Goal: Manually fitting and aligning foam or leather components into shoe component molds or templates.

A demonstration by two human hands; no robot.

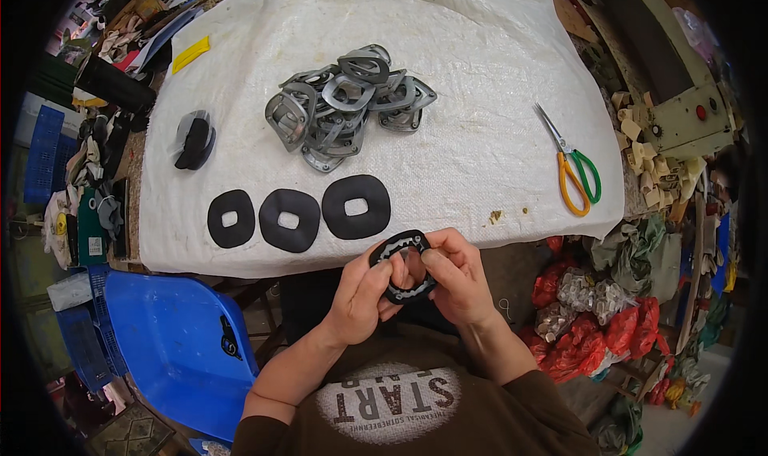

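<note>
Just off the table's near edge, both my hands hold one ring-shaped piece, a black-covered frame [383, 254] with a grey toothed inner rim showing. My left hand [358, 298] pinches its left side, with fingertips reaching behind or into the opening. On the upper right side, the thumb and fingers of my right hand [462, 286] are closed on the black edge. Flat on the table before me lie three black rounded-square pads with cut-out centres: a left one [217, 218], a middle one [302, 230] and a right one [370, 198]. Beyond them is a heap of grey frames [350, 94].
White woven sheeting [480, 128] covers the table. Scissors [570, 156] with orange and green handles lie at right, a yellow strip [190, 54] and a small black stack [196, 146] at left. A blue basin [152, 316] stands lower left; red plastic bags [572, 350] are lower right.
</note>
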